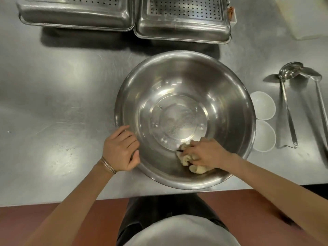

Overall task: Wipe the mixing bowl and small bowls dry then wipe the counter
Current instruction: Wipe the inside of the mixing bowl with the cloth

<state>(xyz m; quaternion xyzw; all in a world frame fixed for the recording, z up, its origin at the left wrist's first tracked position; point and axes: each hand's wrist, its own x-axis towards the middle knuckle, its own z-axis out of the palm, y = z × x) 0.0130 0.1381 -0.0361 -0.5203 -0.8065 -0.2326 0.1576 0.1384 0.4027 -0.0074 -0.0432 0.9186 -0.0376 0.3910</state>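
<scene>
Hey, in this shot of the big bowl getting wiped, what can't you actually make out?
Head view:
The perforated trays: far parts cut off by the top edge.
The small bowls: left sides hidden behind the mixing bowl rim.
The cloth: partly under the right hand; its dark mark is too small to identify.
The long utensil: cut off by the right edge.

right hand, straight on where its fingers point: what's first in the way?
Probably the left inner wall of the mixing bowl: the right hand, gripping the cloth, points up-left across the base, toward the rim near the left hand.
</scene>
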